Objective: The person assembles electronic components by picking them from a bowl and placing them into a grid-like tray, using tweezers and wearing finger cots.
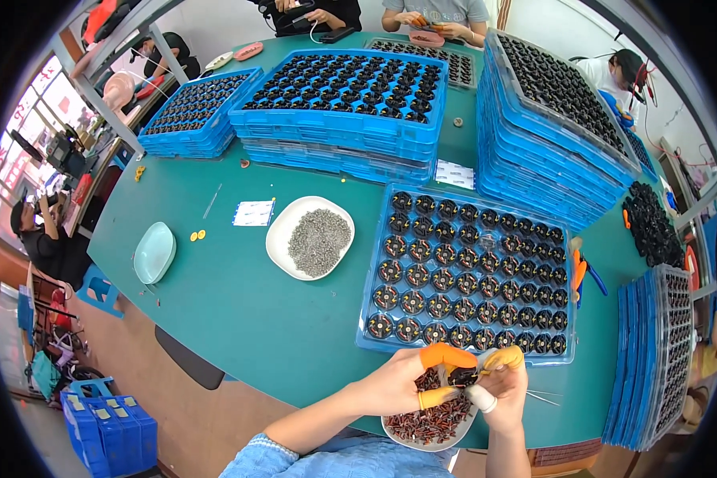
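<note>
My left hand (410, 382), with orange and yellow finger covers, pinches a small black round part (462, 376). From the other side my right hand (502, 386), in yellow and white finger covers, closes on the same part. Fingers hide much of it. Below both hands stands a white bowl (428, 448) filled with small reddish-brown cylindrical pieces (434, 422). Just beyond them lies a clear-and-blue tray (365, 323), its rows of pockets holding black round parts with coloured bits inside.
A white dish (277, 253) of small grey metal pieces and a pale green dish (154, 253) stand to the left. Tall stacks of blue trays (334, 131) rise behind. Orange-and-blue pliers (581, 273) and tweezers (544, 396) lie at right. Other people work around the table.
</note>
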Demonstrator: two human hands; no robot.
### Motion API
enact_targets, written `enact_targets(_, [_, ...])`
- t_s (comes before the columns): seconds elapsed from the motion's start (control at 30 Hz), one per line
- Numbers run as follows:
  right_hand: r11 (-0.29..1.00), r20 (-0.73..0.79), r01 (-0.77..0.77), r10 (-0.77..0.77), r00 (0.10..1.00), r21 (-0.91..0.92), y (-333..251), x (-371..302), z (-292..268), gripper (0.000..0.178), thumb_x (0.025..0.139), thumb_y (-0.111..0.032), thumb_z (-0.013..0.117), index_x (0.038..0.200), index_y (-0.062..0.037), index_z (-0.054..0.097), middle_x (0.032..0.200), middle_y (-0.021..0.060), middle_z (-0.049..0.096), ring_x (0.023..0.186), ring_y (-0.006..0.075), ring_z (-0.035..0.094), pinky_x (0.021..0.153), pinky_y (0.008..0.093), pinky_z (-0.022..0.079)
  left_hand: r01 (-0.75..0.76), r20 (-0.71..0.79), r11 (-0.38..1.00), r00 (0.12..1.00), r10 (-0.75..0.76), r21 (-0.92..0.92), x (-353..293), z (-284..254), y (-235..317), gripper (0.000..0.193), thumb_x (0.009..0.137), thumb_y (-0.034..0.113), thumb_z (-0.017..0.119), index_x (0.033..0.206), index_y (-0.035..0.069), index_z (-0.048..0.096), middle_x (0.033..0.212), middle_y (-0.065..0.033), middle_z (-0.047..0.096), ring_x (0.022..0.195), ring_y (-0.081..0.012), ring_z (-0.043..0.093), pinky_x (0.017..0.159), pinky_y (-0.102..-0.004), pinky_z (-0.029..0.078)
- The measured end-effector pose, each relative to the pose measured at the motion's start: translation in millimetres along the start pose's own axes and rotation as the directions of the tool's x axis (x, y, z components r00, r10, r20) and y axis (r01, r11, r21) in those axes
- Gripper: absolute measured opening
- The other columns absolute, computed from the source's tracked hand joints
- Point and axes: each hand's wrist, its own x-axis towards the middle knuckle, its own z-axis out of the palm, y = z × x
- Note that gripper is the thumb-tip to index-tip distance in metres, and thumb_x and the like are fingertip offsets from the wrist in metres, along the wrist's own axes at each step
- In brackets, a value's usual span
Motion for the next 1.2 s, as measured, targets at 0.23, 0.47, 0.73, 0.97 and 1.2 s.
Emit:
enact_targets(0.23, [0.999, 0.056, -0.015, 0.013, 0.998, 0.038, 2, -5, 3, 0.035, 0.067, 0.007, 0.061, 0.090, -0.0041, 0.037, 0.089, 0.0081, 0.045, 0.086, 0.0163, 0.051, 0.078, 0.0324, 0.044, 0.018, 0.067, 0.997, 0.997, -0.023, 0.071, -5, -1, 5, 0.039, 0.067, 0.010, 0.069, 0.103, 0.004, 0.053, 0.094, -0.0085, 0.059, 0.084, -0.0217, 0.059, 0.074, -0.0288, 0.046])
enact_targets(0.47, [0.999, 0.065, -0.026, 0.028, 0.997, -0.029, 6, -5, 4, 0.031, 0.070, 0.008, 0.058, 0.088, -0.0050, 0.037, 0.089, 0.0069, 0.042, 0.083, 0.0139, 0.047, 0.075, 0.0292, 0.042, 0.024, 0.018, 0.999, 1.000, -0.025, 0.036, -7, -2, -11, 0.041, 0.066, 0.007, 0.069, 0.104, 0.003, 0.053, 0.097, -0.0073, 0.058, 0.089, -0.0164, 0.057, 0.078, -0.0287, 0.044])
enact_targets(0.73, [0.997, 0.083, 0.014, -0.008, 0.997, -0.078, 2, 7, 3, 0.025, 0.072, 0.003, 0.058, 0.089, -0.0024, 0.041, 0.090, 0.0078, 0.044, 0.082, 0.0133, 0.047, 0.074, 0.0265, 0.041, 0.065, -0.060, 0.867, 0.992, -0.109, -0.494, 6, 6, -13, 0.041, 0.065, -0.006, 0.062, 0.103, -0.001, 0.048, 0.095, -0.0077, 0.054, 0.087, -0.0152, 0.053, 0.080, -0.0313, 0.042])
enact_targets(0.97, [0.958, 0.003, 0.043, -0.044, 0.999, -0.284, 6, -9, 3, 0.036, 0.065, -0.002, 0.065, 0.092, -0.0042, 0.042, 0.092, 0.0055, 0.044, 0.086, 0.0150, 0.046, 0.078, 0.0289, 0.038, 0.062, -0.016, 0.841, 0.996, -0.084, -0.538, -2, 5, -9, 0.040, 0.069, -0.002, 0.060, 0.106, 0.000, 0.046, 0.104, -0.0077, 0.047, 0.100, -0.0158, 0.047, 0.087, -0.0304, 0.036])
enact_targets(1.2, [0.918, -0.018, 0.019, -0.028, 0.999, -0.397, -7, -12, 12, 0.020, 0.069, 0.003, 0.063, 0.083, -0.0037, 0.052, 0.089, 0.0069, 0.052, 0.073, 0.0141, 0.051, 0.071, 0.0262, 0.040, 0.090, 0.044, 0.834, 0.996, -0.078, -0.545, -7, 7, -17, 0.036, 0.074, -0.001, 0.057, 0.108, 0.003, 0.045, 0.103, -0.0034, 0.047, 0.094, -0.0096, 0.046, 0.080, -0.0244, 0.037])
